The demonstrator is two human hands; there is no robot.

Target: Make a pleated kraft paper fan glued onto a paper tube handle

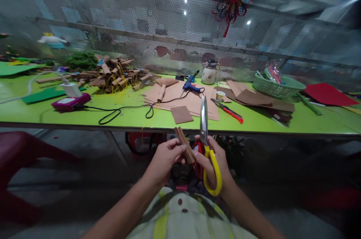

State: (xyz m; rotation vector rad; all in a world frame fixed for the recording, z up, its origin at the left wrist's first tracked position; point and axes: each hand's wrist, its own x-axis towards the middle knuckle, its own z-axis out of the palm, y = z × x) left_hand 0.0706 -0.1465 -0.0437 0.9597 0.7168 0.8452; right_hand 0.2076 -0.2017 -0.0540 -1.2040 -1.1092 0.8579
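My left hand [162, 160] pinches a narrow, pleated strip of brown paper [183, 139] in front of the table edge. My right hand [221, 156] is closed round scissors [213, 173] with yellow and red handles, their blades pointing up and nearly together. The right thumb also touches the strip's lower end. Just beyond lies a brown paper square [182, 114]. Behind it, a paper fan with a rolled handle [161, 93] and a blue glue gun [192, 86] rest on larger brown sheets [169, 98].
Across the green table [129, 116] are a heap of paper rolls [113, 75], a purple power box [71, 102] with a trailing black cord, a red-handled cutter [231, 111], a lidded jar [209, 72] and a green basket [278, 87]. A red stool [25, 156] stands at left.
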